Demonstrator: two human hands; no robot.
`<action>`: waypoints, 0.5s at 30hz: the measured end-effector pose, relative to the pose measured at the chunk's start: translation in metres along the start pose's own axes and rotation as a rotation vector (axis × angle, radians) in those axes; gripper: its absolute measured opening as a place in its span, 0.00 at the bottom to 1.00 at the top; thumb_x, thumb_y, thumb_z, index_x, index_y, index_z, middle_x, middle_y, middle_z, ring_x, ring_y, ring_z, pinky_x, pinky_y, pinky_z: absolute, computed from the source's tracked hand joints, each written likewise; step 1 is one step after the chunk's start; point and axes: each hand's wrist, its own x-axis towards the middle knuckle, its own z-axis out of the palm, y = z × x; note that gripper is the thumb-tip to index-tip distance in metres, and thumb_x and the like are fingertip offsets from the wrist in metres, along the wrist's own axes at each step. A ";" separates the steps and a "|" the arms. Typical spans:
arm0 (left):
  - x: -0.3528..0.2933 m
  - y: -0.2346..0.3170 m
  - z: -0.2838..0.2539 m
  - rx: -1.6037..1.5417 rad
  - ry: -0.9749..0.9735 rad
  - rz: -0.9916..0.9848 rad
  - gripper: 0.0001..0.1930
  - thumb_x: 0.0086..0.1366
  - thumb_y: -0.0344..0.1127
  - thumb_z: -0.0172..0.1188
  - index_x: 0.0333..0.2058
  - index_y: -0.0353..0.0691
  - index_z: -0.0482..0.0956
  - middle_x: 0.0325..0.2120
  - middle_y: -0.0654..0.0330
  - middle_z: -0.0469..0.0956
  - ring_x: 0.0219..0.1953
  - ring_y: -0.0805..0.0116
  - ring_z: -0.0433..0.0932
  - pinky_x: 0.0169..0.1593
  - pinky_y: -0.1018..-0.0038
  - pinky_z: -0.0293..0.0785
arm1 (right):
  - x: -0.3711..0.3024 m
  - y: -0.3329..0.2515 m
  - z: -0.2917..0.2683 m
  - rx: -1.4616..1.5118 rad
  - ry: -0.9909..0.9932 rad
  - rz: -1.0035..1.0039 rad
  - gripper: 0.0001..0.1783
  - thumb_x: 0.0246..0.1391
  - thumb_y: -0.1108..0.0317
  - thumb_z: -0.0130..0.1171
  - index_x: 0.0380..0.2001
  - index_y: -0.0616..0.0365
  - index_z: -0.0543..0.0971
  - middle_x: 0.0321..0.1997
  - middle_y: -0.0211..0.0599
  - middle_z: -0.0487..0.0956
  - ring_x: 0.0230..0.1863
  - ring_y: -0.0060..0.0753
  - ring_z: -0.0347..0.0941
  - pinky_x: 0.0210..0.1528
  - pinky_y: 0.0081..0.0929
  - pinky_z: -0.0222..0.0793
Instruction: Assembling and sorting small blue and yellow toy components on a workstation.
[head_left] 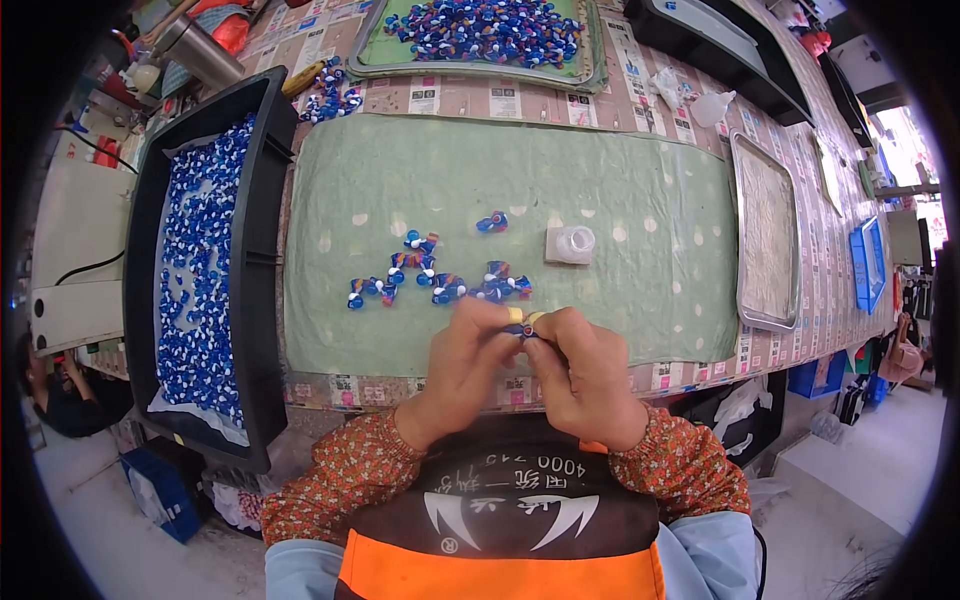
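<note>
Between the fingertips of both hands is a small dark blue plastic piece [528,331], mostly covered by the fingers. My left hand [465,360] pinches it from the left, with a pale yellow wrap on one finger. My right hand [585,370] grips it from the right, also with a yellow finger wrap. Just beyond the hands lies a loose cluster of small blue, white and orange pieces [412,264] on the green cloth [640,290]. One similar piece [492,222] lies apart. A small translucent white container [571,245] stands to its right.
At left stands a black crate [262,240] full of blue and white pieces. A tray [600,75] heaped with coloured pieces sits at the far side. On the right are a metal tray [790,230] and a black bin [750,60]. A metal flask [205,52] is far left.
</note>
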 end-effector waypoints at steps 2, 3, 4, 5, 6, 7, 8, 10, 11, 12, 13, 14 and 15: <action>0.001 0.000 0.002 0.045 0.008 0.031 0.08 0.75 0.30 0.52 0.49 0.36 0.67 0.41 0.59 0.75 0.32 0.77 0.73 0.37 0.79 0.74 | -0.003 0.004 0.003 0.035 0.018 0.026 0.07 0.58 0.82 0.58 0.37 0.63 0.72 0.23 0.39 0.76 0.22 0.25 0.75 0.24 0.25 0.67; 0.001 0.000 0.003 0.045 0.005 0.032 0.08 0.75 0.30 0.52 0.49 0.36 0.67 0.41 0.59 0.75 0.32 0.77 0.73 0.37 0.79 0.74 | -0.004 0.006 0.004 0.070 0.033 0.051 0.07 0.58 0.82 0.58 0.37 0.64 0.72 0.24 0.39 0.76 0.23 0.24 0.75 0.25 0.24 0.68; 0.001 0.000 0.003 0.080 0.010 0.049 0.08 0.74 0.30 0.52 0.49 0.36 0.67 0.41 0.58 0.75 0.32 0.77 0.73 0.37 0.79 0.74 | -0.005 0.007 0.005 0.072 0.033 0.049 0.07 0.58 0.82 0.58 0.37 0.64 0.72 0.24 0.39 0.76 0.23 0.24 0.75 0.25 0.24 0.68; 0.000 0.000 0.004 0.115 0.014 0.065 0.09 0.74 0.29 0.52 0.49 0.36 0.66 0.41 0.58 0.75 0.32 0.77 0.73 0.37 0.79 0.74 | -0.006 0.009 0.005 0.092 0.034 0.062 0.07 0.58 0.82 0.58 0.37 0.64 0.71 0.24 0.38 0.77 0.23 0.24 0.76 0.25 0.23 0.69; 0.000 -0.002 0.004 0.118 0.015 0.065 0.09 0.74 0.29 0.52 0.49 0.36 0.66 0.41 0.58 0.75 0.32 0.77 0.73 0.37 0.79 0.74 | -0.007 0.010 0.005 0.111 0.035 0.075 0.06 0.59 0.82 0.57 0.37 0.64 0.71 0.25 0.38 0.77 0.24 0.24 0.76 0.26 0.22 0.70; 0.000 -0.003 0.004 0.147 0.015 0.080 0.09 0.74 0.29 0.53 0.49 0.36 0.66 0.40 0.58 0.75 0.32 0.77 0.73 0.36 0.79 0.74 | -0.007 0.011 0.005 0.112 0.035 0.075 0.06 0.59 0.82 0.57 0.37 0.64 0.71 0.25 0.38 0.77 0.24 0.24 0.76 0.26 0.22 0.70; 0.000 -0.005 0.004 0.177 0.016 0.094 0.09 0.74 0.29 0.53 0.49 0.36 0.66 0.40 0.58 0.75 0.32 0.77 0.73 0.36 0.79 0.74 | -0.007 0.011 0.004 0.108 0.028 0.076 0.06 0.59 0.82 0.57 0.37 0.64 0.71 0.25 0.38 0.77 0.24 0.23 0.76 0.26 0.22 0.70; -0.001 -0.005 0.004 0.189 0.016 0.098 0.09 0.74 0.29 0.53 0.49 0.35 0.66 0.40 0.57 0.75 0.32 0.77 0.73 0.36 0.79 0.74 | -0.008 0.012 0.004 0.103 0.023 0.074 0.06 0.59 0.82 0.57 0.37 0.64 0.71 0.25 0.38 0.77 0.24 0.23 0.76 0.27 0.22 0.70; -0.001 -0.005 0.005 0.201 0.016 0.102 0.09 0.74 0.28 0.53 0.49 0.35 0.66 0.39 0.57 0.75 0.32 0.77 0.73 0.36 0.79 0.73 | -0.009 0.012 0.004 0.105 0.026 0.067 0.06 0.59 0.82 0.57 0.37 0.64 0.71 0.25 0.38 0.77 0.24 0.23 0.76 0.27 0.22 0.70; -0.002 -0.005 0.005 0.202 0.016 0.105 0.09 0.74 0.28 0.53 0.49 0.35 0.66 0.39 0.57 0.75 0.32 0.77 0.73 0.36 0.79 0.73 | -0.009 0.012 0.004 0.107 0.029 0.060 0.06 0.59 0.82 0.57 0.37 0.64 0.71 0.25 0.38 0.77 0.24 0.23 0.76 0.26 0.22 0.70; -0.002 -0.005 0.006 0.197 0.036 0.101 0.09 0.73 0.28 0.53 0.49 0.36 0.68 0.38 0.56 0.76 0.32 0.72 0.76 0.36 0.75 0.75 | -0.009 0.012 0.004 0.106 0.031 0.060 0.06 0.59 0.82 0.57 0.37 0.64 0.71 0.25 0.38 0.77 0.24 0.23 0.76 0.26 0.22 0.70; -0.002 -0.005 0.007 0.192 0.056 0.097 0.10 0.72 0.27 0.54 0.49 0.36 0.71 0.37 0.55 0.76 0.32 0.67 0.78 0.36 0.72 0.76 | -0.009 0.013 0.003 0.106 0.026 0.065 0.06 0.59 0.82 0.57 0.37 0.64 0.71 0.25 0.38 0.77 0.24 0.23 0.76 0.26 0.22 0.70; -0.002 -0.005 0.007 0.192 0.055 0.098 0.10 0.72 0.27 0.54 0.49 0.36 0.71 0.37 0.55 0.76 0.32 0.67 0.78 0.36 0.72 0.76 | -0.008 0.013 0.003 0.105 0.021 0.069 0.06 0.59 0.82 0.57 0.37 0.64 0.71 0.25 0.38 0.77 0.24 0.23 0.76 0.26 0.22 0.70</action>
